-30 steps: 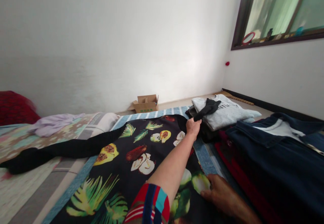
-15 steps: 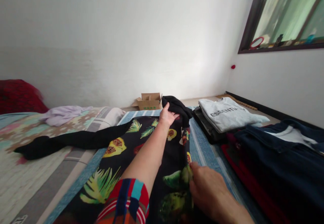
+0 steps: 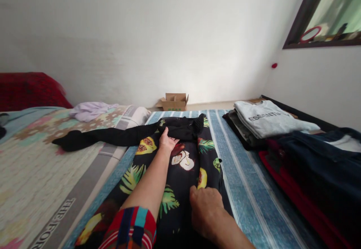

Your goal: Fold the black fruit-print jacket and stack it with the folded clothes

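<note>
A black shirt [image 3: 184,175] printed with fruit and palm leaves lies spread in front of me. One black sleeve [image 3: 104,137] stretches left onto the floral bedding; other black fabric is bunched across the top of the shirt. My left hand [image 3: 167,141] is at this bunched fabric, thumb upward and fingers closed on it. Lower down, my right hand [image 3: 207,207] grips the folded right side of the shirt, its fingertips hidden. That side is turned inward over the body, a yellow fruit print showing just above the hand.
Beneath lies a blue striped sheet [image 3: 239,174]. At right sit a folded grey shirt [image 3: 270,119] and a pile of dark blue clothes [image 3: 318,166]. A lilac cloth [image 3: 91,110] rests at left. Against the wall stands an open cardboard box [image 3: 175,101].
My left hand has brought the bunched black sleeve leftward and down across the shirt's top. My right hand has moved left, folding the shirt's right side inward. The view has shifted slightly left.
</note>
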Action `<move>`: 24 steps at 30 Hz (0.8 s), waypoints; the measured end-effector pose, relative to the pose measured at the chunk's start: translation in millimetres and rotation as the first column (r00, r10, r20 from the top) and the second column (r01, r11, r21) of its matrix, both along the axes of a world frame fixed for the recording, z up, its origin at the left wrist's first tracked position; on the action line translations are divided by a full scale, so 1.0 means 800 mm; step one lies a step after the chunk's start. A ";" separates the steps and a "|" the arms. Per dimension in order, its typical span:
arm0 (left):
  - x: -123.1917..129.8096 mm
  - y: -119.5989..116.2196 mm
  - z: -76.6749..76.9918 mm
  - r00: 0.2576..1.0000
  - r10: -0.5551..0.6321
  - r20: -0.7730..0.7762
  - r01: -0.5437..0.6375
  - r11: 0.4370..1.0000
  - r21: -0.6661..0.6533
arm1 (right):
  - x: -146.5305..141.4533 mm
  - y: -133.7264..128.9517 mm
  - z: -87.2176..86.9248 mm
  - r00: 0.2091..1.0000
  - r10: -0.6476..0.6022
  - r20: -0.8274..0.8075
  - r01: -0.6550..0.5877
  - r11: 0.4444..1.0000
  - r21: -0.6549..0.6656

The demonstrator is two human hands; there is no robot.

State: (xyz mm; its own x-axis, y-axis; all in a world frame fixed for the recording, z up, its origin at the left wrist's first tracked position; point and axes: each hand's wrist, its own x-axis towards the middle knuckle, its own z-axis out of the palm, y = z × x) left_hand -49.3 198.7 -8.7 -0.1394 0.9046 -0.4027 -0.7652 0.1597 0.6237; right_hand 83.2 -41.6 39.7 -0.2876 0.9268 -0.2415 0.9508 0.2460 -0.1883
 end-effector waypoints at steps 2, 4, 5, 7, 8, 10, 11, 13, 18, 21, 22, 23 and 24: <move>0.004 0.003 0.005 1.000 -0.024 -0.008 0.024 1.000 0.015 | 0.002 -0.001 0.003 0.999 -0.036 0.030 0.037 0.999 -0.026; 0.009 0.005 0.011 0.999 -0.040 -0.026 0.041 0.998 0.039 | 0.005 -0.002 0.007 0.998 -0.046 0.031 0.047 0.998 -0.031; 0.012 0.006 0.014 0.998 -0.043 -0.039 0.045 0.998 0.054 | 0.006 -0.003 0.009 0.999 -0.045 0.024 0.046 0.999 -0.026; 0.017 0.006 0.019 0.997 -0.022 -0.074 0.028 0.996 0.084 | 0.008 -0.005 0.010 0.999 -0.043 0.015 0.043 0.999 -0.012; 0.019 0.005 0.021 0.995 0.003 -0.095 0.007 0.995 0.099 | 0.009 -0.005 0.010 0.999 -0.041 0.013 0.041 0.999 -0.006; 0.022 0.004 0.024 0.988 0.065 -0.137 -0.047 0.991 0.128 | 0.011 -0.007 0.009 0.999 -0.045 0.010 0.045 0.999 0.005; 0.023 0.005 0.026 0.984 0.093 -0.155 -0.071 0.987 0.141 | 0.011 -0.008 0.008 0.999 -0.049 0.008 0.049 0.999 0.008; 0.024 0.006 0.030 0.975 0.122 -0.186 -0.092 0.982 0.163 | 0.011 -0.009 0.007 0.999 -0.052 -0.003 0.052 0.999 0.013; 0.017 0.008 0.025 0.959 0.065 -0.275 -0.046 0.996 0.076 | 0.009 -0.013 0.009 0.998 -0.053 -0.013 0.054 0.998 0.017; 0.009 0.001 0.012 0.941 0.008 -0.338 -0.028 0.998 -0.054 | 0.012 -0.020 0.007 0.996 -0.069 -0.049 0.071 0.997 0.032; 0.007 -0.002 0.009 0.934 -0.013 -0.356 -0.019 0.996 -0.086 | 0.013 -0.023 0.006 0.995 -0.075 -0.071 0.079 0.996 0.047; 0.006 -0.005 0.007 0.927 -0.035 -0.374 -0.007 0.994 -0.110 | 0.015 -0.026 0.005 0.992 -0.078 -0.097 0.084 0.995 0.063; 0.005 -0.008 0.006 0.918 -0.057 -0.393 0.007 0.992 -0.129 | 0.017 -0.030 0.003 0.989 -0.078 -0.122 0.088 0.993 0.078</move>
State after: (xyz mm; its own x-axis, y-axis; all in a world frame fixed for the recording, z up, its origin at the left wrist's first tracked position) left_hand -45.4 192.3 -4.2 -0.2819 0.8583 -0.4288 -0.4534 0.2747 0.8479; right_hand 96.8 -65.3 42.2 -0.2308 0.9640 -0.1319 0.9408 0.1866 -0.2829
